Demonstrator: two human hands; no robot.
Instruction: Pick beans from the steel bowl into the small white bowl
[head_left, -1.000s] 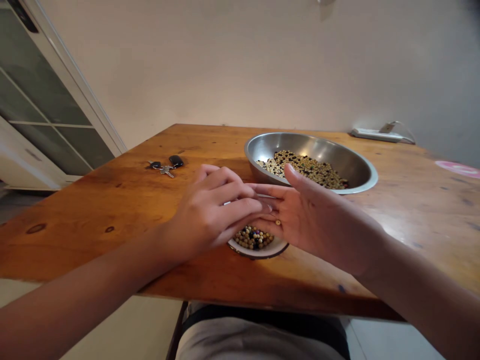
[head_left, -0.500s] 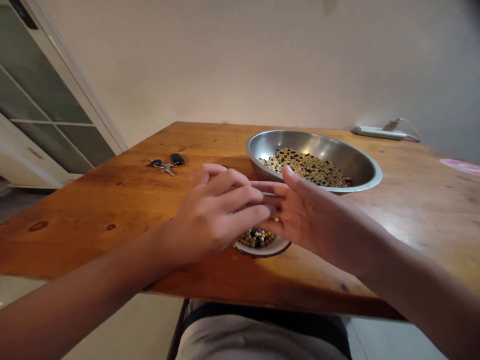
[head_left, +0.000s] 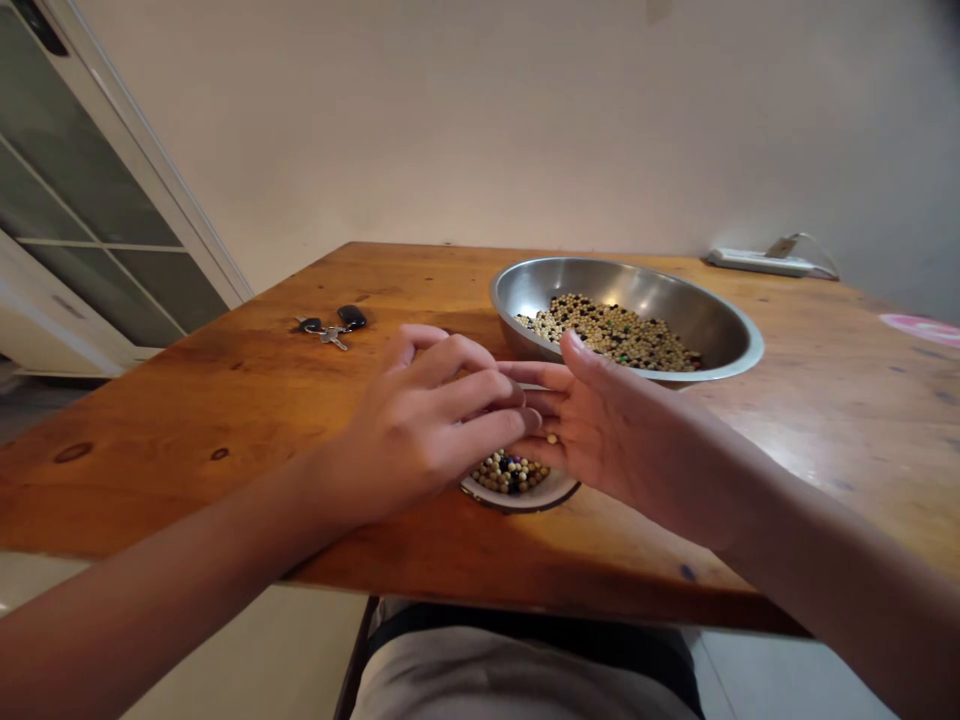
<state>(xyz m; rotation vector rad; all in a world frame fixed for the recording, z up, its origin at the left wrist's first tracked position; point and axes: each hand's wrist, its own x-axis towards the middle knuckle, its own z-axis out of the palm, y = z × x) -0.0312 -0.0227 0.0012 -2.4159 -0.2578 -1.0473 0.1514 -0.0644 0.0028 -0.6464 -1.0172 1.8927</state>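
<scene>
My right hand (head_left: pixel 600 425) is held palm up with its fingers stretched out and the thumb raised. A single cream bead (head_left: pixel 553 438) rests on it near the base of the fingers. From the left, my left hand (head_left: pixel 439 410) reaches over the right fingers, its own fingers bent and their tips against them; whatever lies under those tips is hidden. Below both hands stands a small white bowl (head_left: pixel 536 503) with a dark rim, partly covered by them. Cream, brown, black and a few coloured beads (head_left: pixel 510 472) lie inside it.
Behind my hands, a large steel basin (head_left: pixel 724 320) holds many cream and black beads (head_left: pixel 615 330), with some green ones. Keys (head_left: pixel 331 330) with black fobs lie at the left of the wooden table (head_left: pixel 180 430). A power strip (head_left: pixel 765 263) sits by the wall.
Both hands keep nearly the same pose, the bead still on my right hand. The whole view has shifted very slightly.
</scene>
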